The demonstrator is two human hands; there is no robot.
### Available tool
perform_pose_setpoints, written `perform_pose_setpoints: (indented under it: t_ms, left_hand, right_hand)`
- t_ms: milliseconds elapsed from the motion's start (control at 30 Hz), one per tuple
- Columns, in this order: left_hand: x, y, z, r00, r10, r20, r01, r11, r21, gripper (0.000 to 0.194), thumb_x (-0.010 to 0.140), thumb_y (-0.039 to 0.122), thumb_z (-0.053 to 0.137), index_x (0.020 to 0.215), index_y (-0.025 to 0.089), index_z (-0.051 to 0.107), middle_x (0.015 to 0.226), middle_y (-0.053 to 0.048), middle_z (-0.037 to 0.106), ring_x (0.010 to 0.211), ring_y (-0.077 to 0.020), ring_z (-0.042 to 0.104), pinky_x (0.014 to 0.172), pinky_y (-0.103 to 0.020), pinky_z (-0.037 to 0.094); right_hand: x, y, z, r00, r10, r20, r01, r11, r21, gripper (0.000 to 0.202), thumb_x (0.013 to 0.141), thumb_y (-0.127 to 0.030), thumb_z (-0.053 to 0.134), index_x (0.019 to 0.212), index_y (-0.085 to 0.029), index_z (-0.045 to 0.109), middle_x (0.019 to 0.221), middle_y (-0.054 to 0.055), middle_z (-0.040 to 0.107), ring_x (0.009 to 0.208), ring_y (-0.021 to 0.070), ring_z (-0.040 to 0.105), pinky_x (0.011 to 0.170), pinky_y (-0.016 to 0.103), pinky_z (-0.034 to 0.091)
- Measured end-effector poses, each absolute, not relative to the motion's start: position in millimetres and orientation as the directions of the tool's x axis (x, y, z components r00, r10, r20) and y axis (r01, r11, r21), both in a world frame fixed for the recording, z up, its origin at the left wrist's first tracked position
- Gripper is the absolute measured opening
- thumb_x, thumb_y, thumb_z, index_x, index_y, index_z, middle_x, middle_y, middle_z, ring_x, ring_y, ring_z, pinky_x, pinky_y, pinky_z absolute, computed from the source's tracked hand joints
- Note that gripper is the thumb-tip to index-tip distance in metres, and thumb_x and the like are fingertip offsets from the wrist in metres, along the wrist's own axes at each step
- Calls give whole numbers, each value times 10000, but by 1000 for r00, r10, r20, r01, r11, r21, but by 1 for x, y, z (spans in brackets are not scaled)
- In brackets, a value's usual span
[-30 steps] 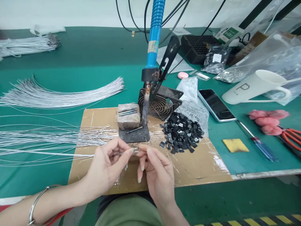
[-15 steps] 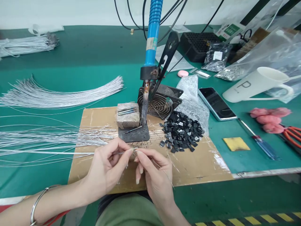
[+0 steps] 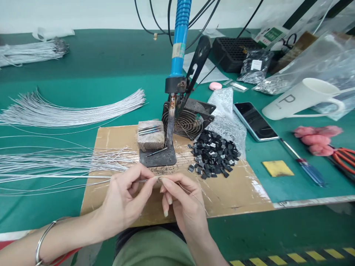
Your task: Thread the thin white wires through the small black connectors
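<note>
My left hand (image 3: pixel 126 205) pinches thin white wire (image 3: pixel 100 177) between thumb and forefinger; its length runs off to the left. My right hand (image 3: pixel 185 205) is closed right beside it, thumb and forefinger meeting the wire's end. A fine thin strand (image 3: pixel 197 199) trails from under the right fingers toward the lower right; whether it is solder or wire I cannot tell. Just behind my fingertips stands a soldering iron (image 3: pixel 181 40) with a blue handle, its tip pointing down over a dark metal plate (image 3: pixel 162 159). The fingertips hide the wire ends.
Loose white wires (image 3: pixel 55 162) and a bundle (image 3: pixel 77 111) lie at left. A worn block (image 3: pixel 151 140) and a small fan (image 3: pixel 185 122) stand behind the plate. Small black connectors (image 3: pixel 215 153) are heaped on the cardboard (image 3: pixel 235 199). Rightward are a phone (image 3: pixel 256 121), screwdriver (image 3: pixel 310 171) and mug (image 3: pixel 299 101).
The thumbs and forefingers stay together at nearly the same spot. My right hand's lower fingers have shifted slightly right, and the trailing strand has moved slightly with them.
</note>
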State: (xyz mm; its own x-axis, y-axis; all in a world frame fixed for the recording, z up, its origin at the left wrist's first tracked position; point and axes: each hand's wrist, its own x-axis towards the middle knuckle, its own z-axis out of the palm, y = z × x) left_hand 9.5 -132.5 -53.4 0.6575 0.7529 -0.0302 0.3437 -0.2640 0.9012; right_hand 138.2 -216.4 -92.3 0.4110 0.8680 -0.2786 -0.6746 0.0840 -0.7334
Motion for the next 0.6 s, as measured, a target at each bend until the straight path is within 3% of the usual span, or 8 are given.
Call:
perform_pose_setpoints:
  t_ms: [267, 600]
  left_hand:
    - [10, -133, -53, 658, 753, -8, 337, -285, 897, 171, 984, 233, 582, 834, 195, 653, 615, 47, 556, 508, -83, 428, 473, -198, 320]
    - [14, -131, -54, 644, 761, -80, 308, -162, 937, 177, 997, 255, 580, 846, 185, 642, 658, 44, 587, 529, -71, 451, 488, -171, 350]
  right_hand:
    - [140, -215, -91, 390, 874, -289, -683, 64, -727, 138, 774, -311, 844, 734, -182, 822, 598, -5, 650, 385, 69, 505, 317, 171, 495]
    - [136, -217, -97, 416, 876, -245, -668, 111, -736, 98, 825, -294, 821, 822, -199, 844, 642, -1, 684, 397, 66, 552, 359, 158, 525]
